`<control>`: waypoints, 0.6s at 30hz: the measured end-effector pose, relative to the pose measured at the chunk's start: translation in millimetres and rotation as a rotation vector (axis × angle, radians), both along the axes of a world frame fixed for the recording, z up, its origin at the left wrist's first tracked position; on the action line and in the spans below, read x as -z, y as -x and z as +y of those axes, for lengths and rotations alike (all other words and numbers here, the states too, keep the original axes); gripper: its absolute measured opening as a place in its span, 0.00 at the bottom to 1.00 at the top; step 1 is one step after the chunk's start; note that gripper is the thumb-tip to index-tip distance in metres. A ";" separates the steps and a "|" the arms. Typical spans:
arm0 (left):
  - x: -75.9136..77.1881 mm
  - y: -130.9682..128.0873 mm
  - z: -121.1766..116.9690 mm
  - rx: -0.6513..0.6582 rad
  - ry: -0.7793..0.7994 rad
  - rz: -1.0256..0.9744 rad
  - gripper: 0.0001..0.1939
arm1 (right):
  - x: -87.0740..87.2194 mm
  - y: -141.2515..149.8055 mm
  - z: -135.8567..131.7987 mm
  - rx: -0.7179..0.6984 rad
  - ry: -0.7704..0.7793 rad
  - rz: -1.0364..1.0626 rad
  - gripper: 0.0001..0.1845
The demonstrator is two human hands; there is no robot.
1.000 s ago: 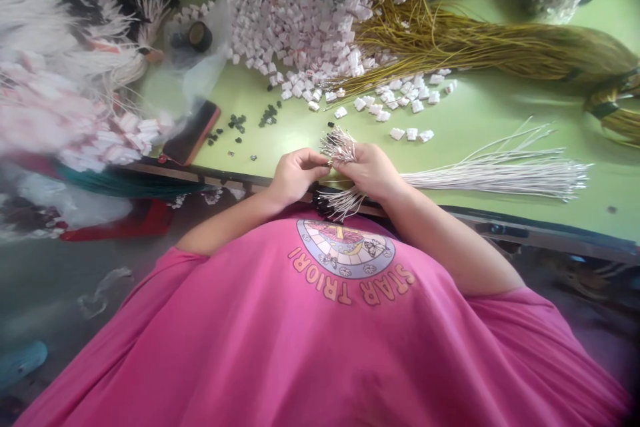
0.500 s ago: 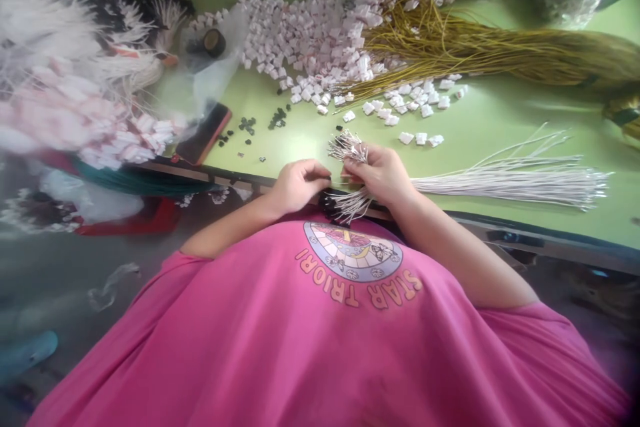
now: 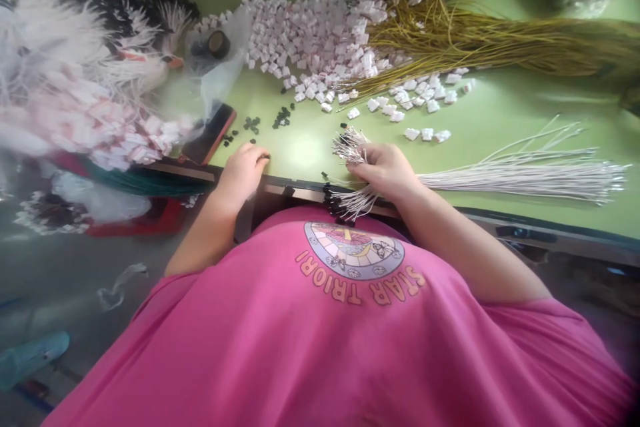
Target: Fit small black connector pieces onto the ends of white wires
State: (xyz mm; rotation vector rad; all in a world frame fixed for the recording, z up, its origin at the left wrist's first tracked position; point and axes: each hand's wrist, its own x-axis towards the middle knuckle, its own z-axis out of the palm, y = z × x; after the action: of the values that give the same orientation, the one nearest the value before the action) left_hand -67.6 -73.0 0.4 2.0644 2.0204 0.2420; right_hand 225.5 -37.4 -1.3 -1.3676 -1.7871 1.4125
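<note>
A bunch of white wires (image 3: 360, 203) is gripped in my right hand (image 3: 390, 172). Silvery bare ends (image 3: 350, 145) fan out above the fingers, and black connectors (image 3: 334, 199) cap several wires below, at the table edge. One wire with a small black connector (image 3: 325, 176) sticks out to the left. My left hand (image 3: 243, 170) rests at the front edge of the table, thumb and forefinger pressed together; what they hold, if anything, is too small to make out. Loose black connectors (image 3: 253, 124) lie just beyond that hand.
Many white connectors (image 3: 310, 33) are heaped at the back. Yellow wires (image 3: 480, 40) stretch to the right, and more white wires (image 3: 540, 180) lie on the green table (image 3: 550, 97). A phone (image 3: 210, 135) and a pile of white wiring (image 3: 100, 107) are at left.
My left hand has moved left, away from the wire bunch, to the table edge near the loose black connectors. My right hand keeps its hold on the white wires.
</note>
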 end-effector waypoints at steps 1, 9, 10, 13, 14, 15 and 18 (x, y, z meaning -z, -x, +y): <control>-1.1 -1.1 2.5 0.012 0.019 -0.011 0.06 | -0.3 0.1 0.1 -0.004 -0.006 -0.005 0.08; -15.5 -70.6 14.0 0.046 0.229 -0.740 0.05 | -5.1 1.8 -2.6 0.016 0.009 0.000 0.11; -13.8 -80.4 16.2 0.048 0.287 -0.872 0.06 | -4.9 1.9 -2.8 0.019 0.002 0.000 0.12; -5.8 -100.8 23.1 0.049 0.399 -1.145 0.09 | -3.8 1.9 -3.0 0.028 -0.007 0.023 0.12; -3.4 -104.4 24.9 0.052 0.414 -1.193 0.10 | -3.4 1.8 -3.0 0.026 -0.004 0.038 0.12; -1.5 -106.7 26.2 0.055 0.424 -1.226 0.11 | -2.9 1.6 -3.0 0.023 -0.001 0.056 0.11; 0.9 -108.5 27.5 0.048 0.445 -1.284 0.12 | -1.2 0.8 -3.1 0.027 0.003 0.105 0.11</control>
State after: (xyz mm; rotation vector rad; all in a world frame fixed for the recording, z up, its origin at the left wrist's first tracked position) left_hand 40.9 -45.5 -0.4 1.1147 1.0609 0.7694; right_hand 224.6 -40.5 -0.1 -1.2895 -1.6942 1.4463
